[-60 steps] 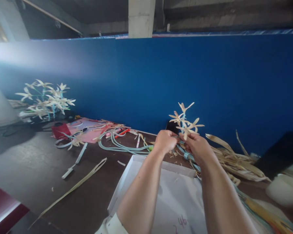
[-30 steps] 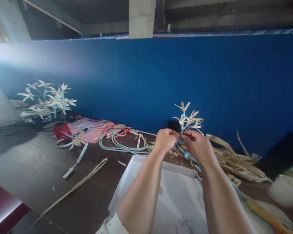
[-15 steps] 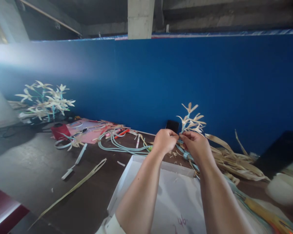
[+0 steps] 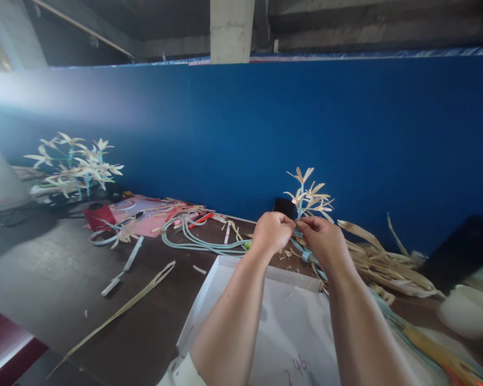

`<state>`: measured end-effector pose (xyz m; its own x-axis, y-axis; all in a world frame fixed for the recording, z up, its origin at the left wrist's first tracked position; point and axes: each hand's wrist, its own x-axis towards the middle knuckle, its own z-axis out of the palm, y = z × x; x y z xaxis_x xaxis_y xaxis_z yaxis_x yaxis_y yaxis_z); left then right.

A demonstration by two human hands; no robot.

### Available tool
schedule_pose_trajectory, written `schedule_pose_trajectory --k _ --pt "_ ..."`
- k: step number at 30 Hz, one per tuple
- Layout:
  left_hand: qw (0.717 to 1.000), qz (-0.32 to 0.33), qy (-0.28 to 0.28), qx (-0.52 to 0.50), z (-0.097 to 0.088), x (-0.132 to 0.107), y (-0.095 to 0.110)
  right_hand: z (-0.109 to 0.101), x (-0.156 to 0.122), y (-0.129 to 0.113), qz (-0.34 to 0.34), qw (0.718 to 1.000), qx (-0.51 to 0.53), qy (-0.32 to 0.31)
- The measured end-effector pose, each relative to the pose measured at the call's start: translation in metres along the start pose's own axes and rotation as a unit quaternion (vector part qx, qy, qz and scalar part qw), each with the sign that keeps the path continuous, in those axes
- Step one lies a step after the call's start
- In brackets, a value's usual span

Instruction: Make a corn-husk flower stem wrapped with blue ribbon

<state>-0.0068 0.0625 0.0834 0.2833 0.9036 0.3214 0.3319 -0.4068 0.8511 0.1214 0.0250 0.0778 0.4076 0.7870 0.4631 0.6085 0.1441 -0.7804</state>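
A spray of pale cream artificial flowers (image 4: pixel 314 201) on a light-blue wrapped stem stands upright between my hands. My right hand (image 4: pixel 321 236) pinches the stem low down, just under the blossoms. Close beside it, the thumb and fingers of my left hand (image 4: pixel 274 231) are pressed together at the same stem; whether a strip of wrapping is also between them is too small to tell. Both hands are above the far edge of a shallow white box lid (image 4: pixel 293 300), which has red handwriting on it.
Dry husk strips (image 4: pixel 390 268) lie to the right, near a yellow-handled tool (image 4: pixel 434 351). Light-blue cords (image 4: pixel 201 246), a pink sheet (image 4: pixel 145 214) and a red roll (image 4: pixel 99 216) lie left of the lid. More finished flowers (image 4: pixel 84 166) stand at far left. A blue partition (image 4: pixel 225 134) rises behind.
The flower spray has swung slightly left and become more upright. Both hands stay nearly in place, still pinching at the stem.
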Motion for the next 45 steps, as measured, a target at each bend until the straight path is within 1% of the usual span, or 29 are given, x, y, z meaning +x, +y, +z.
schedule_pose_trajectory --k 5,9,12,18,22,25,29,32,34,38,41,45 --pt "1.000 -0.009 -0.001 -0.018 -0.003 -0.001 0.002 0.002 0.002 0.008 0.040 0.996 0.079 -0.010" --pt "0.999 -0.017 -0.007 -0.028 -0.005 -0.002 0.004 0.002 0.000 0.003 0.080 0.988 0.129 -0.023" --pt "0.999 -0.019 -0.009 -0.032 -0.005 -0.002 0.004 0.001 -0.001 -0.001 0.104 0.984 0.143 -0.029" --pt "0.999 -0.032 -0.005 -0.033 -0.005 -0.003 0.006 0.001 0.000 0.001 0.081 0.988 0.130 -0.016" --pt "0.998 -0.029 -0.009 -0.048 -0.004 -0.002 0.005 0.000 -0.001 -0.001 0.085 0.989 0.119 -0.016" --pt "0.996 -0.033 -0.019 -0.078 -0.004 -0.001 0.003 -0.001 -0.001 -0.002 0.087 0.990 0.112 -0.020" --pt "0.992 -0.041 -0.037 -0.116 -0.005 -0.001 0.001 -0.002 -0.001 -0.004 0.080 0.988 0.131 -0.020" --pt "0.991 -0.038 -0.042 -0.123 -0.004 0.000 0.000 -0.003 -0.002 -0.006 0.101 0.981 0.165 -0.020" --pt "0.992 -0.035 -0.039 -0.117 -0.002 0.000 0.000 -0.003 -0.003 -0.007 0.114 0.974 0.194 -0.023" --pt "0.996 -0.031 -0.031 -0.076 0.001 0.000 -0.001 -0.001 -0.002 -0.006 0.116 0.966 0.227 -0.031" --pt "0.998 -0.033 -0.030 -0.047 0.003 0.001 -0.004 0.001 -0.001 -0.002 0.116 0.965 0.231 -0.036" --pt "0.998 -0.038 -0.028 -0.045 0.003 0.002 -0.006 0.002 -0.001 0.000 0.121 0.968 0.213 -0.051"
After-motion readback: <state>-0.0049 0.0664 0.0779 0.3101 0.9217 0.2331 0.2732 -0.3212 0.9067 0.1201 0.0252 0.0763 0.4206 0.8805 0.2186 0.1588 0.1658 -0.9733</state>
